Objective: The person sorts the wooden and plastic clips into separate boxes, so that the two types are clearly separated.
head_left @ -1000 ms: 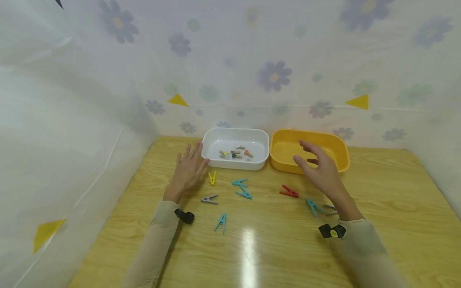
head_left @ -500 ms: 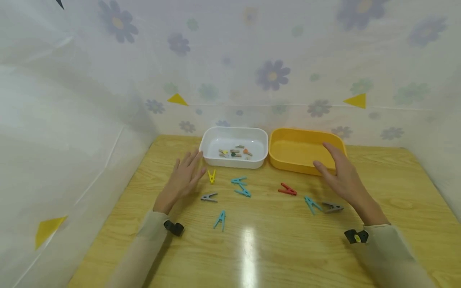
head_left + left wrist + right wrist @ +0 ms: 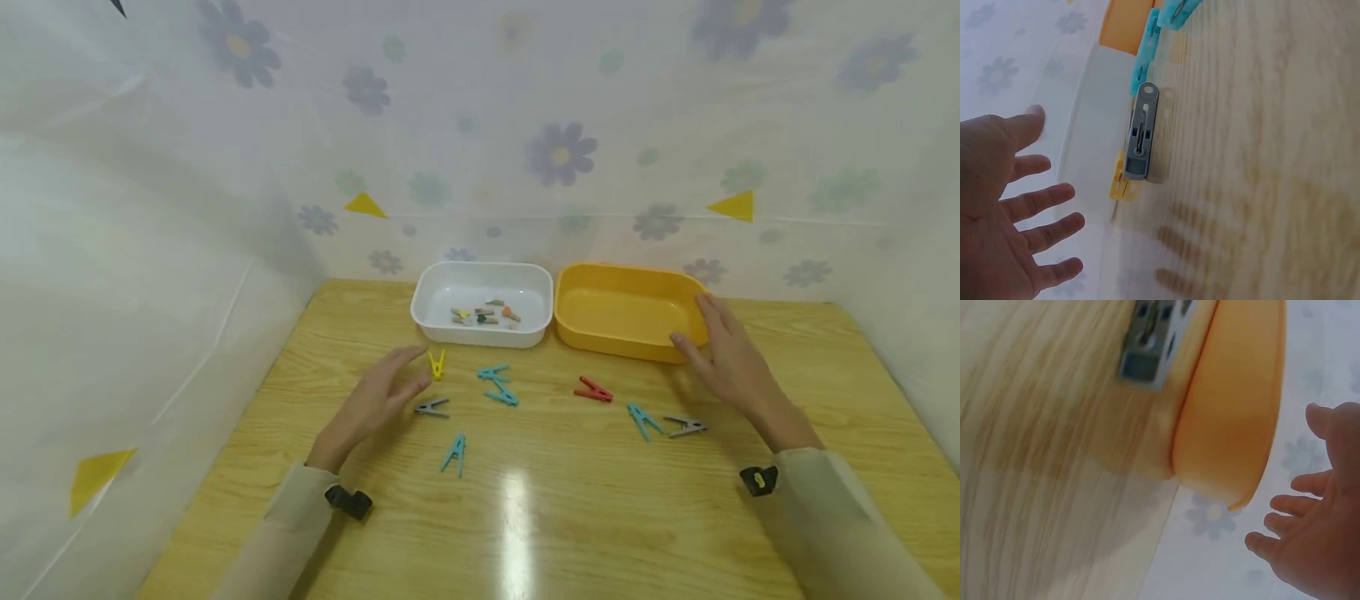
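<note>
My left hand (image 3: 372, 396) hovers, empty, with fingers spread, over the table's left side. Nearest to it are a yellow clothespin (image 3: 437, 367) and a grey clothespin (image 3: 431, 407), the grey one large in the left wrist view. My right hand (image 3: 731, 358) is at the right end of the yellow basin (image 3: 630, 344), thumb and fingers apart around its rim corner; whether they touch it I cannot tell. Just in front lie another grey clothespin (image 3: 686, 426) and a blue clothespin (image 3: 643, 421). A red clothespin (image 3: 594, 390) lies farther left.
A white basin (image 3: 480, 336) with several small wooden clips (image 3: 485, 319) stands left of the yellow one, against a flowered curtain (image 3: 465, 158). Two blue clothespins (image 3: 502, 396) lie mid-table, and another blue clothespin (image 3: 454, 455) nearer the front.
My left hand has drawn away from the white basin toward the front left. My right hand has moved right, from over the yellow basin to its right end.
</note>
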A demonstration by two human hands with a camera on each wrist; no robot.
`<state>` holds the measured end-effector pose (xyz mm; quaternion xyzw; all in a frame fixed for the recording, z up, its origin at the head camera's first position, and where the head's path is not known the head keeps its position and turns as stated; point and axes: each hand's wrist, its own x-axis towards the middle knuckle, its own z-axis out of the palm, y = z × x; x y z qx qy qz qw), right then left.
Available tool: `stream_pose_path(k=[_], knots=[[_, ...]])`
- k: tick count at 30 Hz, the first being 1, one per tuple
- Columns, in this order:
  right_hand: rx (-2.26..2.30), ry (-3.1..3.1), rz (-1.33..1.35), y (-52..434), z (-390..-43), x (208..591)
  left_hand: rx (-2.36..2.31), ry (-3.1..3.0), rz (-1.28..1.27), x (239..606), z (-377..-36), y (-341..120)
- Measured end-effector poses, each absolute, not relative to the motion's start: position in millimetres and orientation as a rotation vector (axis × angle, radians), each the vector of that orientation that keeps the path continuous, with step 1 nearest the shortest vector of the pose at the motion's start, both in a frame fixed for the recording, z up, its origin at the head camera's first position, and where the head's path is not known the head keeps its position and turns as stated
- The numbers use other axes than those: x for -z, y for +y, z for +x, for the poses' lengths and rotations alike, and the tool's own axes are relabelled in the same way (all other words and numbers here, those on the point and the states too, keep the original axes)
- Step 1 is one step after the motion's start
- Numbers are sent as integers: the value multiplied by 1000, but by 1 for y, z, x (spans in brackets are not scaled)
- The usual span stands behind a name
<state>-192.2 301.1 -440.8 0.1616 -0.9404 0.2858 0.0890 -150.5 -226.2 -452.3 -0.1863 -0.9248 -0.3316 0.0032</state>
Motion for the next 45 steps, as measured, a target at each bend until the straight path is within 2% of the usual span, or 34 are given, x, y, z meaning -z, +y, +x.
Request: stream_pose_path(k=[15,32,45], knots=[[-618,-2948,509,322,-195,456,1063,-2819,-572,471,-134,-224],[-711,-3023,503,327,-200,459,1273,-2846,-373,477,-128,-212],[-731,-3029,523,330,-203,463,1271,-2891,-319,478,-131,-207]])
